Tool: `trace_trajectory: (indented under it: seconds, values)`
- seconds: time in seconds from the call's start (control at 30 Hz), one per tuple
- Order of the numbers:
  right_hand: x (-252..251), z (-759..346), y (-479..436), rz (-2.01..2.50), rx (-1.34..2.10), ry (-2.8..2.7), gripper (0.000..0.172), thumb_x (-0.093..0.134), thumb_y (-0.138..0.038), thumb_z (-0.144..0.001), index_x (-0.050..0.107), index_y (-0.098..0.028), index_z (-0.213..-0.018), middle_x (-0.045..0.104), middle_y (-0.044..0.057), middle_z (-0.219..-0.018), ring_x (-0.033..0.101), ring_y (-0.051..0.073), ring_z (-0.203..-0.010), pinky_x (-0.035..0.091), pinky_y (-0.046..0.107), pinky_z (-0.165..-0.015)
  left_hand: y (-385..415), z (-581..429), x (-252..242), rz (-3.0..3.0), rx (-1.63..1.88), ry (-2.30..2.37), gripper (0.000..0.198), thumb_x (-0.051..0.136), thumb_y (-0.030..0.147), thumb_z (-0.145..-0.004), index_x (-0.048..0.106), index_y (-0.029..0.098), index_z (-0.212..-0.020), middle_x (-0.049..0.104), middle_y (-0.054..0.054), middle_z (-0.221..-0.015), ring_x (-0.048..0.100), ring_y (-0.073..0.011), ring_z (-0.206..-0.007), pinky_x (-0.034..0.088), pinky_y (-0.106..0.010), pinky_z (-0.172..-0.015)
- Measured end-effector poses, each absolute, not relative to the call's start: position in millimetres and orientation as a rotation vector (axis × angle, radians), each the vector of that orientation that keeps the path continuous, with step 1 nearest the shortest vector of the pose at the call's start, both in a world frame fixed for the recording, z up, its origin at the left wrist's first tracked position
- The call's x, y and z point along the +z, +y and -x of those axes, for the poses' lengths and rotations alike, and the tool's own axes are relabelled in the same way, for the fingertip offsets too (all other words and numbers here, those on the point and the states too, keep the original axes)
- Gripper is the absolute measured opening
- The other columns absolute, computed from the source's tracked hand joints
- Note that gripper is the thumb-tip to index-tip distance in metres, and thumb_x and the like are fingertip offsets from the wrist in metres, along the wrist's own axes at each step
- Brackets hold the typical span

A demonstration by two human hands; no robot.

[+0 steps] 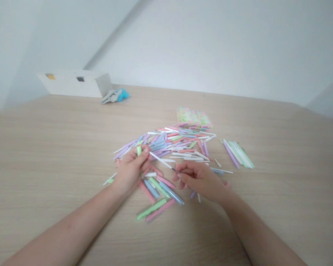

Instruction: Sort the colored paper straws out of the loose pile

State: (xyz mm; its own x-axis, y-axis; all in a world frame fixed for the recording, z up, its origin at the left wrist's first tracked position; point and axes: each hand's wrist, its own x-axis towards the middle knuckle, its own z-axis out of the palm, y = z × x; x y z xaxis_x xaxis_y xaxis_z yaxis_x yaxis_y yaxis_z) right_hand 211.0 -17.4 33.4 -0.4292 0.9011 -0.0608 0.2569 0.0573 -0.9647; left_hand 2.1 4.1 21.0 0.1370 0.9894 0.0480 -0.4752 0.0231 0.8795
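Note:
A heap of pastel pen barrels and thin white refills [172,145] lies spread over the wooden table [58,147]. My left hand [130,168] is closed around a green pen barrel [139,150], held upright at the heap's near left. My right hand [199,178] pinches the near end of a thin white refill [161,160], which points up and left toward the green barrel. Several loose barrels [158,197] in green, pink and blue lie between and below my wrists.
A separate small row of green, white and purple pens [238,153] lies to the right. A flat colourful packet [193,118] sits behind the heap. A white box [74,83] and a grey-blue cloth bundle [115,95] stand at the far left.

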Motion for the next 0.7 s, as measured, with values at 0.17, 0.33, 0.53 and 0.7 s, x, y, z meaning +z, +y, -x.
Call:
trace_trajectory:
  seconds: [0.17, 0.33, 0.53, 0.7]
  values:
    - [33, -208, -17, 1.185, 1.396, -1.731, 0.011, 0.054, -0.017, -0.081, 0.056, -0.016, -0.092, 0.067, 0.002, -0.079, 0.060, 0.010, -0.061, 0.045, 0.022, -0.058, 3, -3, 18, -0.928, 1.323, 0.731, 0.016, 0.062, 0.026, -0.083, 0.052, 0.015, -0.077, 0.042, 0.008, -0.052, 0.026, 0.0006, -0.033, 0.025, -0.010, -0.032]
    - [33, -206, -16, 1.178, 1.407, -1.699, 0.009, 0.056, -0.018, -0.080, 0.055, -0.017, -0.089, 0.066, 0.001, -0.073, 0.062, 0.012, -0.065, 0.043, 0.021, -0.057, 2, -5, 16, -0.959, 1.270, 0.721, 0.016, 0.062, 0.028, -0.083, 0.054, 0.014, -0.080, 0.043, 0.008, -0.051, 0.028, 0.0004, -0.034, 0.024, -0.011, -0.033]
    - [27, -207, -16, 1.201, 1.359, -1.754, 0.008, 0.052, -0.017, -0.082, 0.056, -0.017, -0.090, 0.068, 0.002, -0.077, 0.062, 0.012, -0.068, 0.044, 0.023, -0.059, 1, -6, 14, -0.996, 1.261, 0.761, 0.018, 0.064, 0.030, -0.081, 0.055, 0.015, -0.080, 0.048, 0.008, -0.052, 0.029, 0.0001, -0.034, 0.025, -0.012, -0.032]
    - [24, -207, -15, 1.170, 1.332, -1.728, 0.009, 0.051, -0.018, -0.083, 0.055, -0.018, -0.091, 0.067, 0.001, -0.074, 0.061, 0.011, -0.062, 0.045, 0.022, -0.056, 1, -6, 9, -1.041, 1.273, 0.804, 0.020, 0.065, 0.033, -0.080, 0.055, 0.015, -0.082, 0.053, 0.006, -0.056, 0.030, -0.0004, -0.034, 0.027, -0.014, -0.033]
